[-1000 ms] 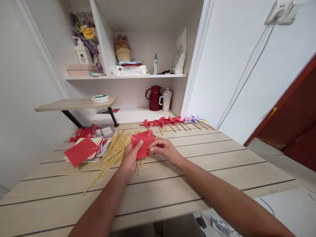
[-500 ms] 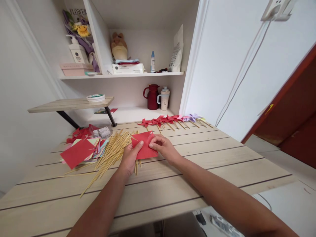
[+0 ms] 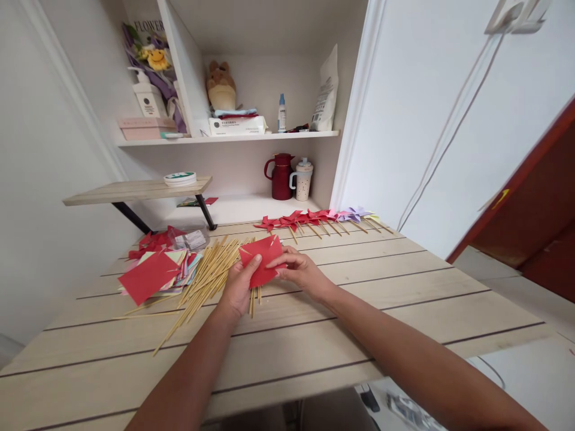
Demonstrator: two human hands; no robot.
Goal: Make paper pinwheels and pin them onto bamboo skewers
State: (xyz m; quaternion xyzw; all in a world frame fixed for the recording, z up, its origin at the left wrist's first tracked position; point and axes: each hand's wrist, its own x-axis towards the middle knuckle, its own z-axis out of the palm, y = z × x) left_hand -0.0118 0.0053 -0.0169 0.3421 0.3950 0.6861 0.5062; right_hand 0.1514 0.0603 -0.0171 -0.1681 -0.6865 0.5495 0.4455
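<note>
A square of red paper (image 3: 260, 254), with slits cut in from its corners, is held up above the table between my two hands. My left hand (image 3: 238, 284) grips its left edge, thumb on the front face. On the right edge, my right hand (image 3: 299, 270) has its fingers closed on the paper, the index finger lying across the front. Thin wooden sticks (image 3: 209, 275) lie in a loose heap left of and partly under my left hand. Left of the sticks, a red sheet (image 3: 148, 277) rests on a stack of coloured papers (image 3: 191, 266).
Finished paper pinwheels (image 3: 314, 218) on sticks line the table's back edge. Red folded pieces (image 3: 157, 239) and a clear plastic box (image 3: 191, 239) lie at back left, beside a small raised shelf (image 3: 135, 190). A red jug (image 3: 282, 178) and a cup (image 3: 303, 181) stand behind.
My right fingers have shifted on the paper, the index finger now stretched across its front. The paper's right edge has turned slightly. The view has moved a little to the left.
</note>
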